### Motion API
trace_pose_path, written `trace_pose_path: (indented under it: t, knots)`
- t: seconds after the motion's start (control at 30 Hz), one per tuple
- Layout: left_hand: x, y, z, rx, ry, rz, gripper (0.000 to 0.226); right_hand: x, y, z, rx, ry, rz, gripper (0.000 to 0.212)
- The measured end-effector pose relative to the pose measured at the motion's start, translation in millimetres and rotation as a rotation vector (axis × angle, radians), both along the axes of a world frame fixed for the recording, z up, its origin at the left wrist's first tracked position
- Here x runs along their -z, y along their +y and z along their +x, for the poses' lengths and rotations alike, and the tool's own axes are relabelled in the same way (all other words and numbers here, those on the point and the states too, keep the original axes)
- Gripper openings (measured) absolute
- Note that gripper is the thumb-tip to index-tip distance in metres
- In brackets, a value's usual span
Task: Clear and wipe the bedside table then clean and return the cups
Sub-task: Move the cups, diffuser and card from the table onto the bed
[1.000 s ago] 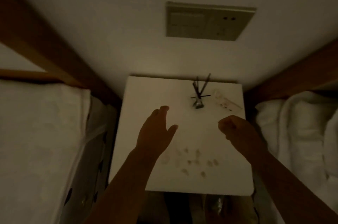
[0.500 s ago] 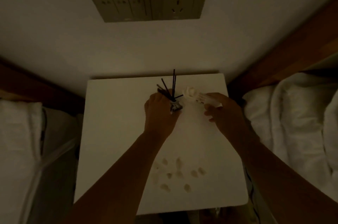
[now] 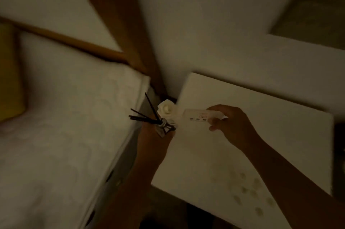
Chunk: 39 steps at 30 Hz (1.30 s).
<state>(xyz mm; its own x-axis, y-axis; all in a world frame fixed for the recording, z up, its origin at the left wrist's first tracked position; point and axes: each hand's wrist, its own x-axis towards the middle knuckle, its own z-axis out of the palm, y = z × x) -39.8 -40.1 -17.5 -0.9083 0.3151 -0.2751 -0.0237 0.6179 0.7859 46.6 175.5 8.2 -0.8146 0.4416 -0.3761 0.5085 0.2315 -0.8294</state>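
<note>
The room is dim. The white bedside table [image 3: 270, 131] sits at the right, with several small pale smudges or crumbs [image 3: 248, 189] near its front. My left hand [image 3: 155, 141] grips a small reed diffuser bottle [image 3: 164, 126] with dark sticks, held over the gap between the table and the bed. A white rose-shaped piece [image 3: 166, 109] shows just above the bottle. My right hand [image 3: 231, 126] holds a flat white card or packet [image 3: 201, 116] with small print, above the table's left part. No cups are in view.
A bed with a white quilted cover [image 3: 65, 135] lies at the left, with a yellow cushion [image 3: 9, 71] on it and a wooden headboard [image 3: 119, 13] behind. A wall switch panel [image 3: 313, 17] sits top right. Something dark [image 3: 338, 163] shows beyond the table's right edge.
Both hands have lifted their items off the table and carried them left towards the bed. The view has swung left and tilted.
</note>
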Motion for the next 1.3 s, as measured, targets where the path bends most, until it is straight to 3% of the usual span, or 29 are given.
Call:
trace_pose_path:
  t: [0.17, 0.27, 0.47, 0.87, 1.0, 1.1, 1.17, 1.3]
  knots:
    - [-7, -114, -19, -0.25, 0.042, -0.018, 0.039, 8, -105, -91, -0.378, -0.024, 0.009, 0.023]
    - [5, -175, -23, -0.463, 0.069, -0.116, 0.055, 12, -166, -129, -0.516, -0.028, -0.038, 0.024]
    - [18, -262, -24, -0.653, 0.08, -0.146, 0.057, 16, -257, -180, -0.71, 0.023, -0.015, 0.019]
    - [27, -289, -50, -0.683, 0.078, -0.023, 0.031, 31, -301, -210, -0.736, -0.05, 0.12, 0.029]
    - [29, -291, -24, -0.674, -0.066, -0.166, 0.065, 30, -302, -195, -0.681, -0.085, 0.187, 0.065]
    - [16, -287, 2, -0.685, -0.201, -0.251, 0.081, 18, -304, -172, -0.536, -0.197, 0.167, 0.074]
    - [-4, -283, 20, -0.631, -0.253, -0.232, 0.075, 5, -305, -147, -0.527, -0.276, 0.133, 0.069]
    - [-71, -290, 44, -0.453, -0.177, -0.157, 0.055, -56, -330, -125, -0.664, -0.272, 0.08, 0.03]
